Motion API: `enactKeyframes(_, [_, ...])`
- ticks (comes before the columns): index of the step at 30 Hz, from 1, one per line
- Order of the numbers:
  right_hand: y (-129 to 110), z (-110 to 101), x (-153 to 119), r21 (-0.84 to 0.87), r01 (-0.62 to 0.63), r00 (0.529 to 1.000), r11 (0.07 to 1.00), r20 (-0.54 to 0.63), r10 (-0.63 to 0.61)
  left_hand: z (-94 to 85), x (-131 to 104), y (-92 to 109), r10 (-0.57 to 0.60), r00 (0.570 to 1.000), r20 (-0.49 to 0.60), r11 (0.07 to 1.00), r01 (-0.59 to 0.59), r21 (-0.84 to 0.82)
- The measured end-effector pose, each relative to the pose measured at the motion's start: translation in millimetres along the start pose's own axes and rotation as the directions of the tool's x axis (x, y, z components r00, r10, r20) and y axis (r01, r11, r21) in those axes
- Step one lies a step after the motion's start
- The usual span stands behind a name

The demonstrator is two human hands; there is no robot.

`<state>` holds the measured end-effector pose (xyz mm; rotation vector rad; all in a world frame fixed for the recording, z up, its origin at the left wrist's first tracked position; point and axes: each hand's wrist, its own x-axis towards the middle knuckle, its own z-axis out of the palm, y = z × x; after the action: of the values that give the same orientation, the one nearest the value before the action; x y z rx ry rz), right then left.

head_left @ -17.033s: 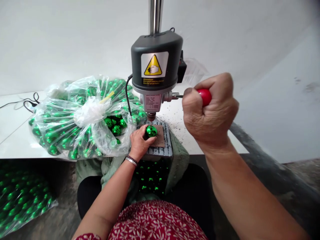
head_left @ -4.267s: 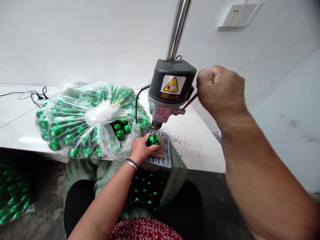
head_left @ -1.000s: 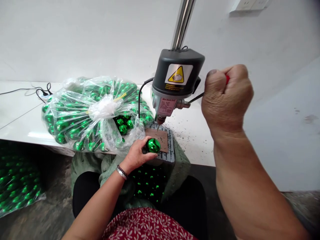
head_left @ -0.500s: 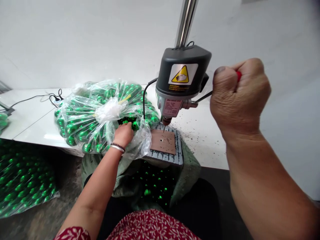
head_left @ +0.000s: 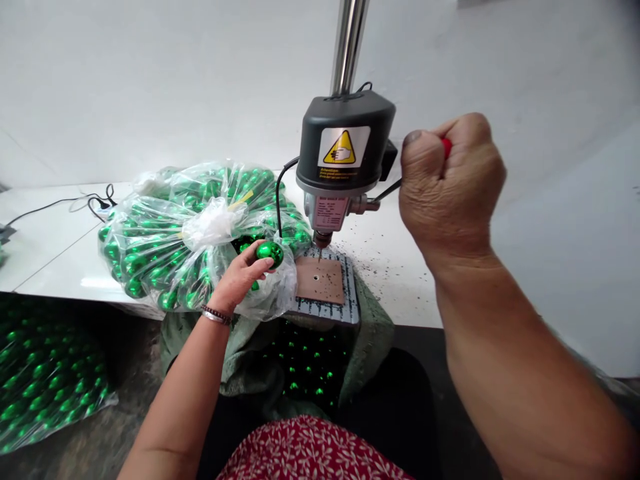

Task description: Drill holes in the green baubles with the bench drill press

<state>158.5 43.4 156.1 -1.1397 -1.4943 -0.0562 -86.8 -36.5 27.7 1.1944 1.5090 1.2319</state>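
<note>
My left hand [head_left: 243, 273] pinches a shiny green ball [head_left: 270, 254] between thumb and fingers, just outside the torn opening of a clear plastic bag [head_left: 205, 223] full of similar balls. To the right of that ball stands a small bench drill [head_left: 345, 150] with a warning label. Its thin drill bit [head_left: 320, 254] points down over a brown board [head_left: 320, 280] that has a small hole, lying on a grooved metal base [head_left: 351, 293]. My right hand [head_left: 453, 183] is closed in a fist around the drill's lever [head_left: 387, 190], whose red knob [head_left: 447, 147] shows between the fingers.
Dark shavings [head_left: 387, 263] are scattered on the white table [head_left: 60, 263] right of the base. Below the table edge, a green cloth sack [head_left: 373, 327] holds more green balls. Another bag of balls [head_left: 50, 373] sits low at the left. A black cable [head_left: 60, 201] runs along the table.
My left hand has come up out of the bag's opening with a green ball in its fingers. My right hand stays on the lever. The whole view has shifted slightly.
</note>
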Motion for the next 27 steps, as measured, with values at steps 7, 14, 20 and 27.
enactKeyframes(7, [3.6,1.7,0.5,0.021,0.013,1.000,1.000,0.005,-0.013,35.7,-11.6,-3.5,-0.078,0.945,0.317,0.726,0.272,-0.631])
enactKeyframes(14, [1.6,0.1,2.1,0.018,-0.022,0.998,1.000,0.058,0.021,62.1,2.3,-11.6,-0.221,0.969,0.114,0.864,0.249,-0.438])
enactKeyframes(20, [-3.0,0.7,3.0,0.044,-0.075,0.997,0.996,0.041,0.073,71.6,14.9,-22.4,0.041,0.994,-0.103,0.971,-0.015,0.239])
enactKeyframes(27, [0.2,-1.4,1.7,0.079,0.012,1.000,0.997,0.021,-0.014,83.0,17.5,-18.6,0.085,0.994,-0.071,0.885,-0.043,0.464])
